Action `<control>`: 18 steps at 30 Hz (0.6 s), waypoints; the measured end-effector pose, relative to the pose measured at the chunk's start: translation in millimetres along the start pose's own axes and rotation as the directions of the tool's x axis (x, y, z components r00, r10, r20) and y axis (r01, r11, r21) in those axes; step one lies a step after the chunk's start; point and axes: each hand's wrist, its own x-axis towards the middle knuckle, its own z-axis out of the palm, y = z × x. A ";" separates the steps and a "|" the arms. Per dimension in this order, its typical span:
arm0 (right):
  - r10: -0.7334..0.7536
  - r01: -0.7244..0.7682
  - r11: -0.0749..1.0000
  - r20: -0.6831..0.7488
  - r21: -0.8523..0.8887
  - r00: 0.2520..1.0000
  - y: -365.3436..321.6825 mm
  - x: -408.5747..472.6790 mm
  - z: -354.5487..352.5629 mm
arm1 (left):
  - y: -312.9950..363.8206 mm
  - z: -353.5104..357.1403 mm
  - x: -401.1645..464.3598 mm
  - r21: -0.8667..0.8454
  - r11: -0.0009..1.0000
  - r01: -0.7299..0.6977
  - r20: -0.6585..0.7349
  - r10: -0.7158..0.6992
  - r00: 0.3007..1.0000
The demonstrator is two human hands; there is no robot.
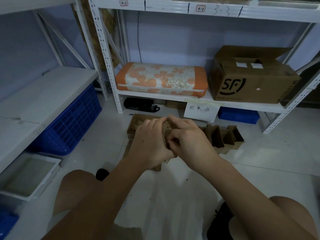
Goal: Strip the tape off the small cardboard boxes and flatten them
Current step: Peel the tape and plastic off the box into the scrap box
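Note:
A small brown cardboard box (167, 131) is held up in front of me over the white floor, mostly hidden by both hands. My left hand (150, 142) grips its left side with fingers curled over the top. My right hand (188, 139) holds the right side, its thumb and fingertips pinching at the box's front edge; whether tape is between them I cannot tell. An open cardboard box (136, 126) with paper filler lies on the floor just behind. To the right several folded brown cardboard pieces (223, 137) stand on the floor.
White metal shelving (110, 66) stands ahead, holding an orange flowered cushion (161, 79) and a large SF carton (251, 80). A paper sign (201, 110) hangs from the shelf. Blue crate (72, 125) and white tray (29, 175) sit at left. A blue bin (239, 115) sits under the shelf.

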 end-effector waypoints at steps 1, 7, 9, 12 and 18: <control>0.002 -0.002 1.000 0.015 -0.021 1.000 -1.6 0.7 -0.9 | 1.1 0.4 -0.2 -0.006 1.000 0.008 0.004 -0.008 1.000; 0.049 -0.037 0.994 0.121 -0.101 0.991 -7.1 2.8 -5.6 | 5.5 1.1 -2.5 0.017 1.000 0.009 -0.012 -0.008 1.000; 0.055 -0.043 0.993 0.107 -0.111 0.993 -6.4 1.6 -3.4 | 5.0 1.5 -2.4 0.019 1.000 0.000 -0.026 0.000 1.000; 0.058 -0.050 0.994 0.088 -0.098 0.994 -5.0 0.7 2.3 | 3.8 1.6 -1.9 0.021 1.000 -0.017 -0.018 0.018 1.000; 0.086 -0.076 0.995 0.162 -0.069 0.983 1.3 1.6 -0.8 | 3.5 6.3 -7.7 0.021 0.999 -0.038 -0.003 0.038 0.999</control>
